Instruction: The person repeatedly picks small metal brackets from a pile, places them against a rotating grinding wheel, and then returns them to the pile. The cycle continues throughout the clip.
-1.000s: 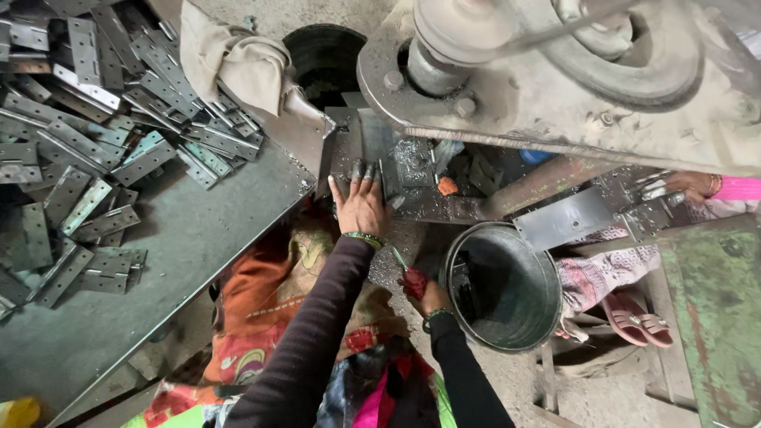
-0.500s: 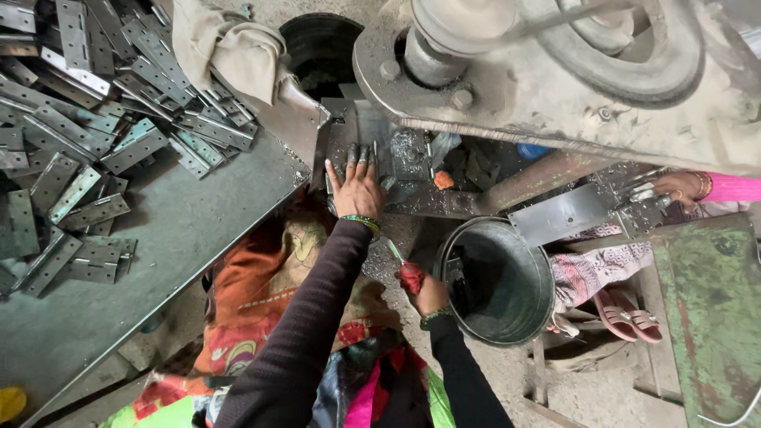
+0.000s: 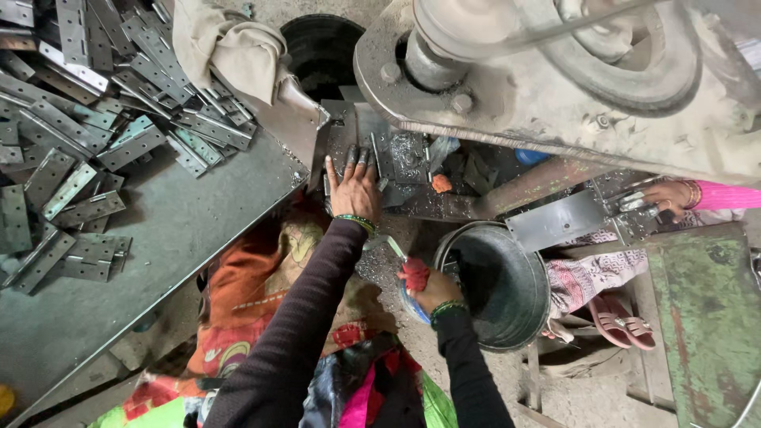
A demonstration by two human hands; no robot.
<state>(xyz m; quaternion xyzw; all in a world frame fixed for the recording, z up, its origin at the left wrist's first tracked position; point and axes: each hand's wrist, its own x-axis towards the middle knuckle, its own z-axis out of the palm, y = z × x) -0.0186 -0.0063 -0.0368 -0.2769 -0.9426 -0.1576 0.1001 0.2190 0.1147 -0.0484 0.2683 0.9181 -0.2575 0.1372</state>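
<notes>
A heap of metal hinges (image 3: 87, 135) covers the far left part of the workbench (image 3: 182, 238), a cloth (image 3: 230, 47) on its far edge. Right of the bench stands the press bed (image 3: 412, 170), the left hand (image 3: 354, 190) flat on it. The bucket (image 3: 495, 285) sits below, the right hand (image 3: 424, 285) at its left rim.

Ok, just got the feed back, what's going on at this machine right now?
A person sits at a big metal press. Their left hand lies flat on the machine bed, fingers forward. The right hand grips a red-handled tool beside a dark metal bucket. A pile of flat hinge pieces lies on the grey table to the left. Another person's hand, in a pink sleeve, touches a metal plate on the right.
</notes>
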